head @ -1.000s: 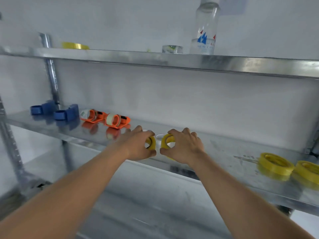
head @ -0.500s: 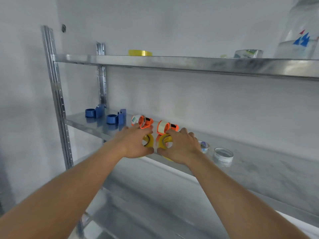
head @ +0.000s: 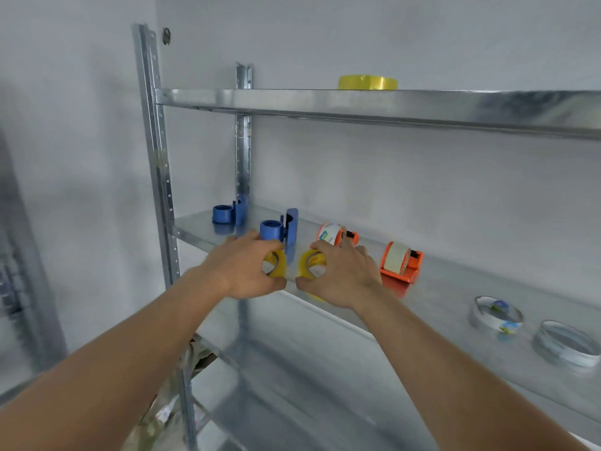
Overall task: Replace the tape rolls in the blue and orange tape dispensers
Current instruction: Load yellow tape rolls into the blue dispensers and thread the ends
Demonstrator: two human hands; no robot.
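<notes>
Galvanized steel shelf against plain grey wall.

The left hand covers most of one yellow tape roll, and the right hand hides the far side of the other yellow roll. The farther orange dispenser sits partly behind the right fingers. The roll on the top shelf shows only its upper band, and the clear ring near the right edge is blurred, possibly tape.

On the middle shelf, two empty dispensers stand behind and left of the fingers; two loaded dispensers sit right, two loose rolls farther right.
</notes>
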